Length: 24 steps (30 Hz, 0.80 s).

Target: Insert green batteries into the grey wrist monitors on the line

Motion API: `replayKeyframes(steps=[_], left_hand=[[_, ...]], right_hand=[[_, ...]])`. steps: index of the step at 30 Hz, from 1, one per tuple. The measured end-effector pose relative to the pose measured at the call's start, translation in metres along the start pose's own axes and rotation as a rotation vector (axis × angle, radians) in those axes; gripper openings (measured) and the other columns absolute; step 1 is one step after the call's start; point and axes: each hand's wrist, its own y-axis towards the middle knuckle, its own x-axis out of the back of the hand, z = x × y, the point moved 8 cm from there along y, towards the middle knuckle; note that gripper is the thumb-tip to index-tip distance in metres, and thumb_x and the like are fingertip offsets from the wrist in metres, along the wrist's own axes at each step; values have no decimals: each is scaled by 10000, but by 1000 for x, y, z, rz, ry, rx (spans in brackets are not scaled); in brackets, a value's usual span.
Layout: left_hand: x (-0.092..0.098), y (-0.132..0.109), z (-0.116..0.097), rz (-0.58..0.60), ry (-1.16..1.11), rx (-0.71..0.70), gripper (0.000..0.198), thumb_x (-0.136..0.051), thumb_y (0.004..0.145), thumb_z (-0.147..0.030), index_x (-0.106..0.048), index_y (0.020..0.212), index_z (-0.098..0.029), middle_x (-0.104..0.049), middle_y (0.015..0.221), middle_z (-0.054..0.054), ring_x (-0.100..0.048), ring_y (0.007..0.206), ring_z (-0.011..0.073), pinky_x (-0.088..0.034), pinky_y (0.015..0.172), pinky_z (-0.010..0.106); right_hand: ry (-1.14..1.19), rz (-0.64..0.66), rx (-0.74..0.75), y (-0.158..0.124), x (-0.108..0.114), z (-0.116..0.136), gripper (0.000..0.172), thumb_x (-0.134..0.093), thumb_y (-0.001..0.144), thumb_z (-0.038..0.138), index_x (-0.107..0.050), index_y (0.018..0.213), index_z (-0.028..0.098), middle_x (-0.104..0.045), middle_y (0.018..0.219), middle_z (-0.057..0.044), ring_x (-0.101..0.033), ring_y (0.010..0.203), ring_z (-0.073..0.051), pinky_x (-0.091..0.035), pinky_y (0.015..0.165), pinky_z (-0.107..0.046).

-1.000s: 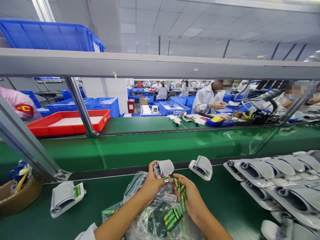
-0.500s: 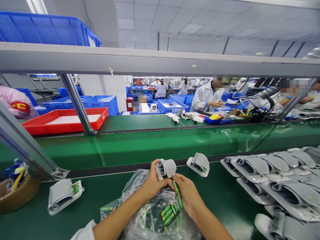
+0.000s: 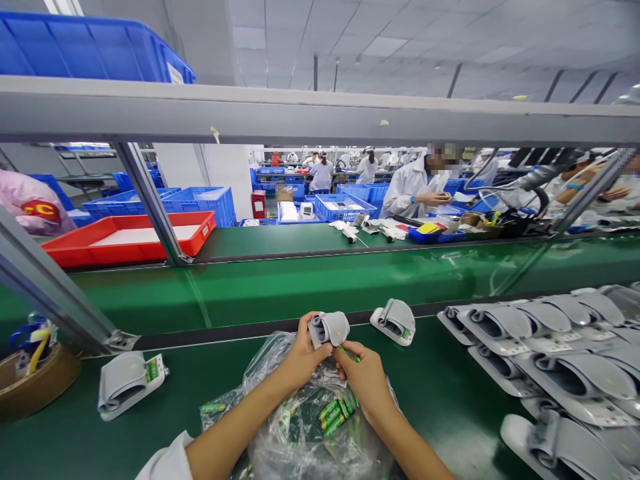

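Note:
My left hand is closed around a wrist blood pressure monitor with a rolled grey cuff, raised over the bench. At the monitor's lower edge, my right hand pinches a green battery; fingers cover most of it. Below both hands lies a clear plastic bag, with several loose green batteries showing through. Another cuffed monitor rests just beyond my right hand. To the left sits one more monitor, green batteries visible in its end.
Rows of cuffed monitors fill the bench's right side. A brown tape roll holding tools stands at far left, by a metal post. Beyond the green conveyor are a red tray and co-workers. A rail crosses above.
The battery in my right hand has gone from hanging lengthwise beside the monitor to mostly hidden between my fingers at its lower edge. My left hand keeps its hold on the monitor.

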Motion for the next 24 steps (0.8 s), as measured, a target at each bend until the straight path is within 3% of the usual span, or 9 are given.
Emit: replayKeyframes(steps=[4,9,16,21,24], left_hand=[[6,0,1,-94,-29,52,931,-988,600,-453,-413,1307,-261,-683,1111,58,-661,921,186,-527,766,268],[11,-2,0,-192,-27,86,935,-976,554,-363,-419,1297,-256,-704,999,25,-637,787,139,-420,627,197],[15,-3,-3,-294,-13,84,787,-810,532,-212,-444,1226,-266,-693,928,-12,-585,695,118,-364,568,186],[18,-6,-14,-347,74,65,786,-747,554,-234,-436,1274,-290,-710,1031,13,-634,753,148,-444,643,220],[14,8,-33,-275,256,-17,737,-764,621,-288,-472,1298,-291,-680,1255,67,-660,846,162,-501,723,253]], right_hand=[[-188,65,136,1,-3,3,491,-696,755,650,-698,711,161,-563,673,4,-507,485,-137,-387,492,-284],[-270,113,190,0,-4,2,570,-559,875,733,-637,736,185,-522,562,27,-461,471,-128,-335,484,-256],[-91,11,148,-8,3,11,614,-677,797,782,-658,975,194,-620,646,15,-524,448,-144,-372,448,-267],[161,-28,7,-2,3,2,552,-653,778,717,-633,980,205,-450,586,102,-401,369,-91,-250,379,-239],[226,-11,-61,5,-4,-4,398,-591,795,554,-626,975,201,-430,564,113,-380,349,-84,-226,374,-237]])
